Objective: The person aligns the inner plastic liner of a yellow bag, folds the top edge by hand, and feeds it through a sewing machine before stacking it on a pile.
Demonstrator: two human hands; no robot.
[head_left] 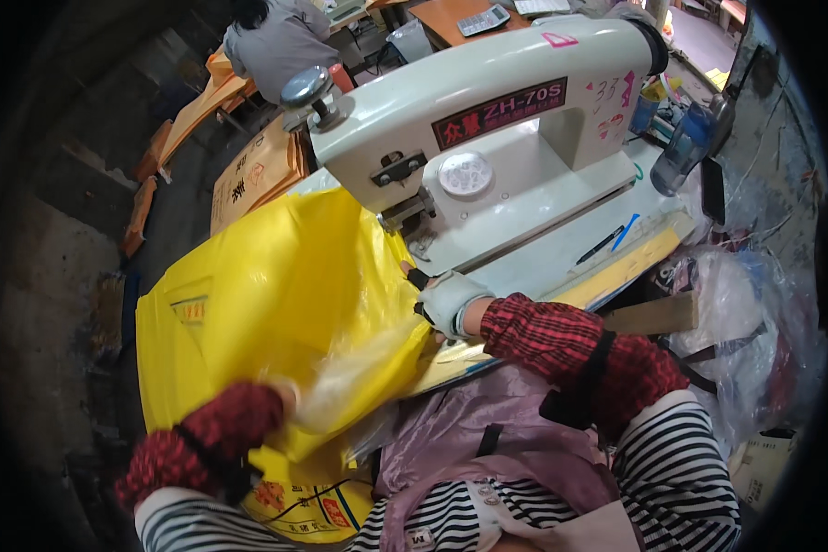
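A large yellow plastic bag (276, 267) with a small printed patch spreads over the left end of the work table. Its far right part lies under the head of a white industrial sewing machine (377, 120). My right hand (453, 302), in a pale glove with dark fingertips, is closed at the bag's right edge, just in front of the stitching area. Its thumb side is partly hidden. Over the bag's near part, my left hand (336, 391) is smeared by motion, so its fingers cannot be made out. Red-and-black checked sleeve covers are on both forearms.
A dark pen (600, 244) and a blue stick (626, 233) lie right of my right hand. Beyond them stand a bottle (685, 152) and a phone (712, 191). Brown sacks (258, 175) are stacked behind the bag. A person (281, 51) sits at the far left.
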